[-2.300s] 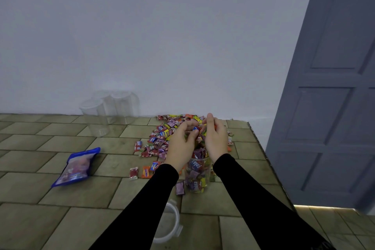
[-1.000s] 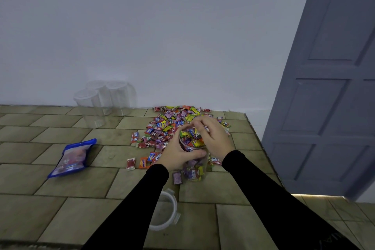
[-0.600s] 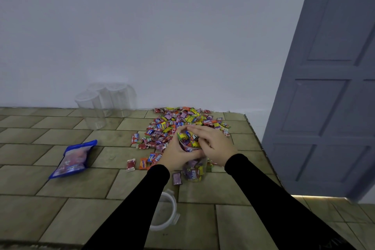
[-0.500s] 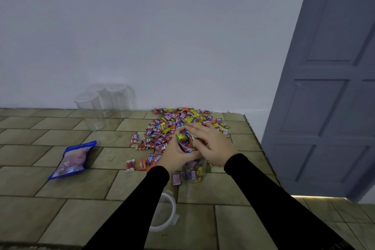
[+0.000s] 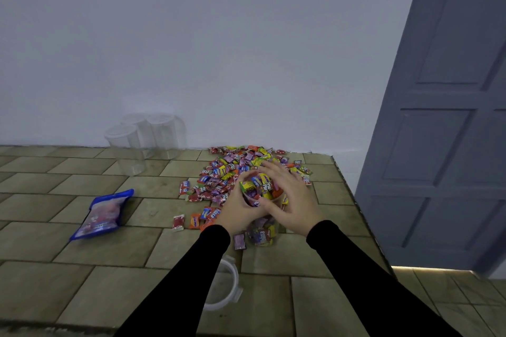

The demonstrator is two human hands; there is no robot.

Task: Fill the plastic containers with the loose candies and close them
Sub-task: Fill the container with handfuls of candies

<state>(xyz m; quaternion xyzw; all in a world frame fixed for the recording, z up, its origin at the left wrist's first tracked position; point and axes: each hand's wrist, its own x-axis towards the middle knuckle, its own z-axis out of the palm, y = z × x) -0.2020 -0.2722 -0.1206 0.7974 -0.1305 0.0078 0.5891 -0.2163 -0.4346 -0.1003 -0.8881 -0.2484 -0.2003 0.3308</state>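
A see-through plastic jar [image 5: 262, 235] stands on the tiled worktop [image 5: 82, 276]. It is full of candies in bright wrappers, and they pile up above its top. The jar has no lid on it.

The left hand [image 5: 241, 209] is wrapped around the upper part of the jar. Its grip is curled tight on the jar, with the thumb at the rim.

The right hand [image 5: 291, 200] is over the right side of the jar's mouth. Its fingers [image 5: 276, 169] are straight and spread out, so its grip is wide and holds nothing. The palm is near the heap of candies at the top of the jar; I cannot tell if it touches them. Both arms wear black sleeves [image 5: 356, 276].

Behind the jar, near the wall, lies a big pile of loose candies [image 5: 235, 167]. A few more candies [image 5: 195, 220] lie alone on the tiles to the left of the jar, and one [image 5: 239, 241] lies right beside its bottom.

A round clear lid [image 5: 227, 287] lies on the worktop close to the person, partly under the left sleeve.

Three empty clear jars [image 5: 142, 142] stand close together at the back left, by the wall. A blue bag [image 5: 102, 213] lies flat on the tiles to the left, well apart from the jar.

On the right is a grey door [image 5: 449, 117].
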